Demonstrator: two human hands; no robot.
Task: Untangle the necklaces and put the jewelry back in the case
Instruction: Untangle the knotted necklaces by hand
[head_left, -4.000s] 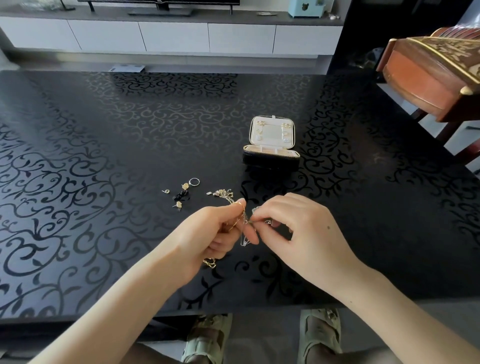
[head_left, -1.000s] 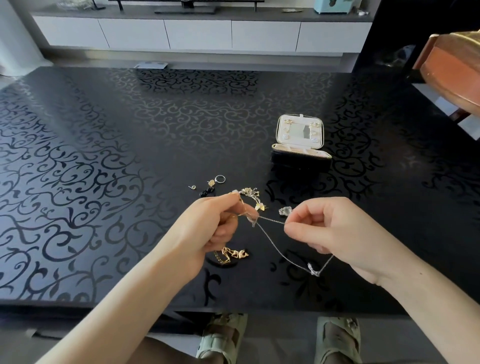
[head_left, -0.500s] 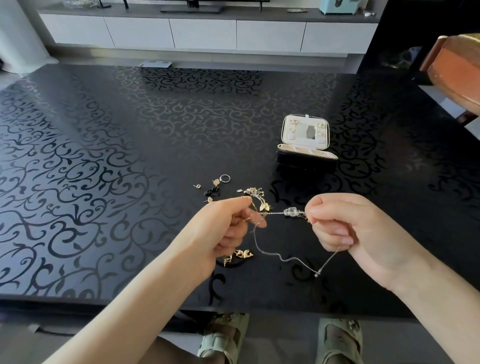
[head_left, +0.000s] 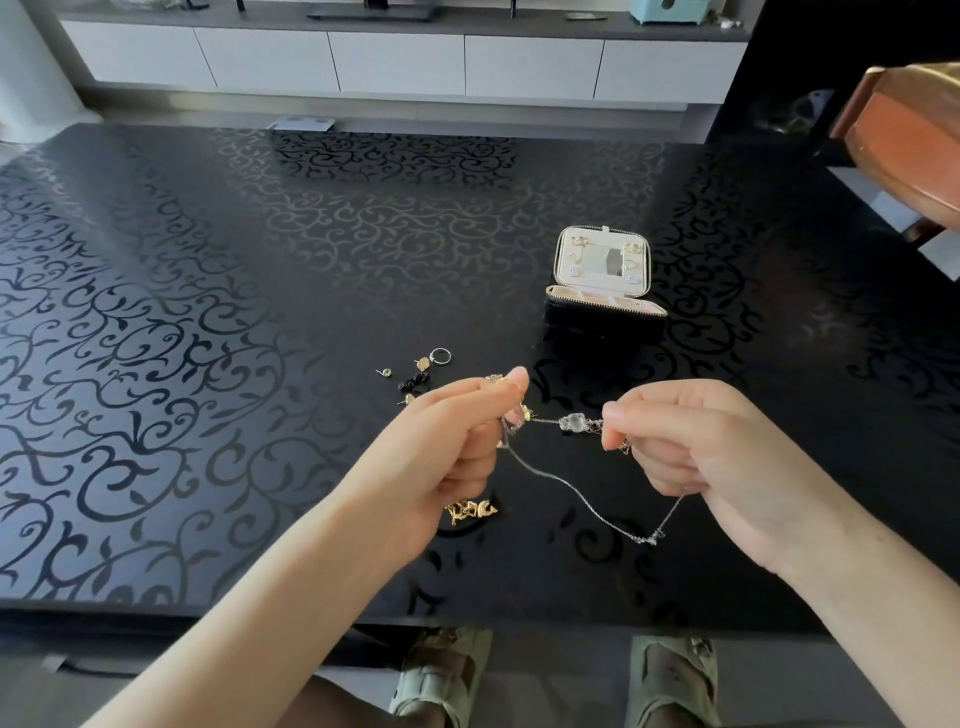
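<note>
My left hand (head_left: 457, 447) and my right hand (head_left: 691, 447) each pinch the tangled necklaces above the black table (head_left: 208, 312). A thin silver chain (head_left: 587, 499) is stretched between them and sags in a loop below. A clear pendant (head_left: 573, 422) sits on the taut part. A gold chain with charms (head_left: 470, 511) hangs under my left hand, touching the table. The small black jewelry case (head_left: 602, 291) stands open behind my hands, with earrings in its cream lid.
Loose earrings, a dark piece (head_left: 414, 382) and a silver ring (head_left: 440, 356) lie on the table left of the case. A wooden chair (head_left: 904, 140) stands at the far right. A white cabinet runs along the back wall.
My hands have drawn apart, pulling the silver chain taut between them. The pendant now sits midway on the stretched chain. The loop hangs lower.
</note>
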